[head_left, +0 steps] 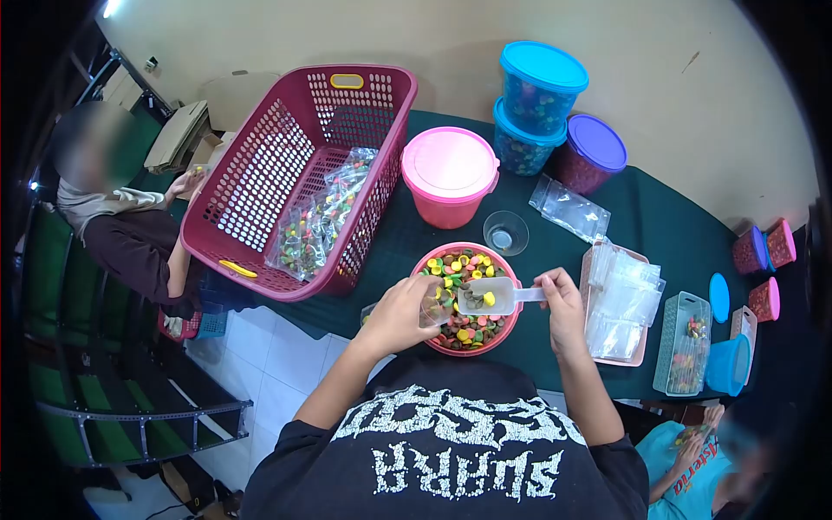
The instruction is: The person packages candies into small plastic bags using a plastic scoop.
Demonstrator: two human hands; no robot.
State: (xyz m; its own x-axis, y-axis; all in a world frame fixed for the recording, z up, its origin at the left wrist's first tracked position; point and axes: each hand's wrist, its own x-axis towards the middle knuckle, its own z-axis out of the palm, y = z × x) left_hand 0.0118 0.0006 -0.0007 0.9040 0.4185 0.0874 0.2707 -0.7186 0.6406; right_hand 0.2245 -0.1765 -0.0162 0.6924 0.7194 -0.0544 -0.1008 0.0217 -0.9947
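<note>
My right hand [561, 314] grips the handle of a clear plastic scoop [487, 296], its fingers closed. A yellow piece and several brown pieces lie in the scoop. Curled round a clear cup-like container [436, 307] is my left hand [397, 316], just left of the scoop's mouth; its contents are hard to make out. Both hands are above a pink-red tub [513, 326] filled with small yellow, green, pink and brown cup-shaped candies [468, 333]. Behind the tub stands a clear round bowl [505, 232].
A maroon basket [407, 113] with filled bags [325, 212] stands left. Lidded tubs, including a pink one [449, 178], line the wall. To the right are a tray of clear bags [620, 303] and a green basket [685, 342]. Other people sit left and lower right.
</note>
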